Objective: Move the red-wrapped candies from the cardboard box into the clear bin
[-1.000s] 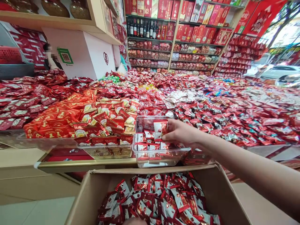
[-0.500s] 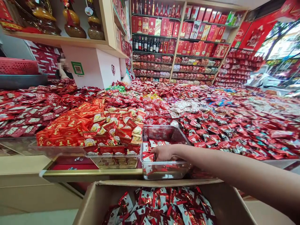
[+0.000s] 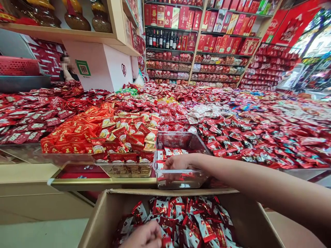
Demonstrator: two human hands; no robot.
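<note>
My right hand (image 3: 178, 162) reaches into a clear plastic bin (image 3: 181, 184), its fingers curled down on a small red-and-white wrapped candy (image 3: 160, 166) near the left wall. A short row of similar packets lies behind the fingers; the fingertips are partly hidden. Low in the frame, my left hand (image 3: 145, 235) is over an open cardboard box (image 3: 97, 217). Its fingers are bent together at a red-and-white wrapped candy (image 3: 167, 241), which they appear to pinch. Many loose candies (image 3: 204, 229) fill the box.
Durian-labelled packets (image 3: 124, 137) fill the bin to the left, beside orange-red packets (image 3: 74, 136). Red-and-black packets (image 3: 232, 141) are heaped on the right. A gold-edged counter (image 3: 103, 184) runs under the bins. A white pillar (image 3: 88, 65) and stocked shelves (image 3: 170, 38) stand behind.
My left hand has come into view over the cardboard box, at the candies. My right hand stays in the clear bin, fingers still low at its left side. The view has tilted down slightly.
</note>
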